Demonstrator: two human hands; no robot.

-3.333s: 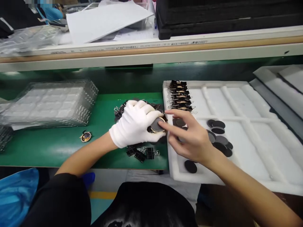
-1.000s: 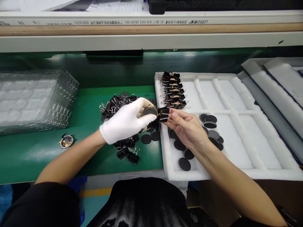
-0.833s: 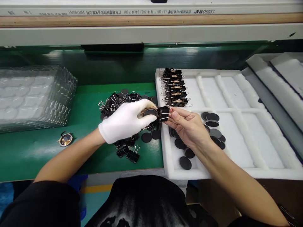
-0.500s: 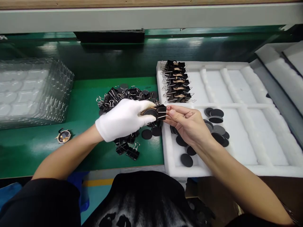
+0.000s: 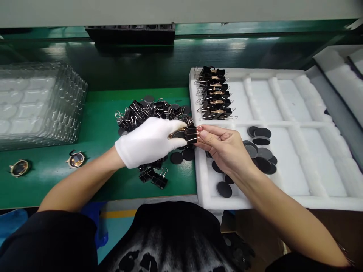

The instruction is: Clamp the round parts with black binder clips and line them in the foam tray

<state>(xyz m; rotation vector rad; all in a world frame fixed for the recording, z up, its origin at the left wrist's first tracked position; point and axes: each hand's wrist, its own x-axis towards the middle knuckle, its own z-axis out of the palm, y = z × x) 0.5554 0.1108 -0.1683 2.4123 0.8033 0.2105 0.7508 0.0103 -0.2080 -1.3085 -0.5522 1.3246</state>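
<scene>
A person's gloved left hand (image 5: 150,141), fingers and thumb curled closed, holds a dark round part (image 5: 178,134) above a green tabletop (image 5: 106,113), while the bare right hand (image 5: 228,149) pinches the wire handles of a black binder clip (image 5: 191,135) between thumb and fingertips. The clip meets the round part's edge at 3 o'clock; whether it bites cannot be told. A heap of clips (image 5: 135,109) mixed with dark discs spreads behind and beneath the glove, and two flat discs (image 5: 176,158) lie at 6 o'clock from the round part. Two gold-rimmed cases (image 5: 76,159) rest between 8 and 9 o'clock, a stack of clear plastic trays (image 5: 42,104) between 9 and 10. A white foam tray (image 5: 215,203) fills the 3 o'clock side, with a column of clipped, gold-edged pieces (image 5: 217,93) between 1 and 2 o'clock and loose discs (image 5: 262,165) between 3 and 5.
</scene>
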